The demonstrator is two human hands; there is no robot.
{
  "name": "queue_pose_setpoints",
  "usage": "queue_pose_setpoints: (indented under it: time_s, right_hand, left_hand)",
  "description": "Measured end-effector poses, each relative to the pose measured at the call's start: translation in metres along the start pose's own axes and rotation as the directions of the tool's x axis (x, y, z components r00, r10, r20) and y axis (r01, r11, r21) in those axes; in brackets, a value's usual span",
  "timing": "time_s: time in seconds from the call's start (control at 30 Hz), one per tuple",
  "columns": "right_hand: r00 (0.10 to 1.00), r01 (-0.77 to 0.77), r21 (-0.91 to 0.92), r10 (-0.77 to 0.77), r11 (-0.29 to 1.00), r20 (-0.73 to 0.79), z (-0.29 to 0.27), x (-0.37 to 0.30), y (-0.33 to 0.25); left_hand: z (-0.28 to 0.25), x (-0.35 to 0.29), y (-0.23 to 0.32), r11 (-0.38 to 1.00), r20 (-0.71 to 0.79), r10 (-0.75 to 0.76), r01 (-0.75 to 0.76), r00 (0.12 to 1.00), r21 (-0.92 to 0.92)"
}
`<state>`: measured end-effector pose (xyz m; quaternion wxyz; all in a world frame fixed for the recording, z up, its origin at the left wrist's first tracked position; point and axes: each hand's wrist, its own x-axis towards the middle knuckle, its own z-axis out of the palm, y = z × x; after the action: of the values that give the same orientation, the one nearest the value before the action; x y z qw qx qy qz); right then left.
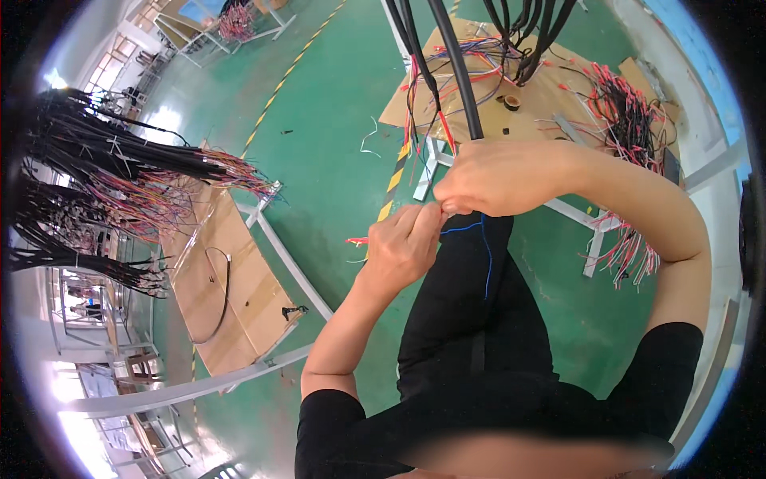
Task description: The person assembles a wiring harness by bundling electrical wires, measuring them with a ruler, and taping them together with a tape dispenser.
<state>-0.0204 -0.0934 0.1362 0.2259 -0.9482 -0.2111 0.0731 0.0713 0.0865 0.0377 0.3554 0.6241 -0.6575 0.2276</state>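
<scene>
Green floor (319, 128); yellow-black stripe (303, 54) crosses it at eleven o'clock. Black cable bundles (120, 152), ends splayed into coloured wires, at ten. Eight o'clock: wooden surface (251, 295), thin black cable (227, 287) lying curved on it.

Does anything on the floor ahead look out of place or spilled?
Two small things: a pale, crooked strand and, left of it, a dark piece lie loose on the green floor. Both look like stray scraps, joined to nothing visible. No spill stands out.
</scene>
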Motion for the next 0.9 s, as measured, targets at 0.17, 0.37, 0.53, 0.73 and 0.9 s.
queue_pose_setpoints:
  time_s: [0.17, 0.37, 0.53, 0.73, 0.9]
  right_hand:
    - [0.987, -0.071, -0.120, 0.087, 0.990, 0.132, -0.001, -0.003, 0.004]
    - [0.685, 0.021, 0.156, 0.100, 0.987, -0.721, -0.047, -0.057, 0.016]
    - [0.295, -0.426, 0.592, 0.724, 0.684, -0.624, 0.038, -0.156, 0.088]
    - [0.521, -0.059, 0.551, 0.496, 0.833, -0.694, 0.133, -0.032, 0.008]
    - [0.519, 0.480, 0.874, 0.780, 0.072, -0.350, 0.131, 0.051, -0.002]
  left_hand:
    - [0.008, 0.000, 0.007, 0.978, 0.056, -0.130, 0.137, 0.990, -0.159]
    - [0.008, -0.011, -0.012, 0.962, 0.008, -0.266, 0.266, 0.964, -0.061]
    - [0.003, -0.012, -0.034, 0.956, -0.006, -0.290, 0.290, 0.957, -0.035]
    - [0.007, -0.015, -0.030, 0.926, 0.018, -0.377, 0.377, 0.926, 0.009]
    - [0.021, -0.009, -0.012, 0.875, -0.030, -0.481, 0.478, 0.876, -0.072]
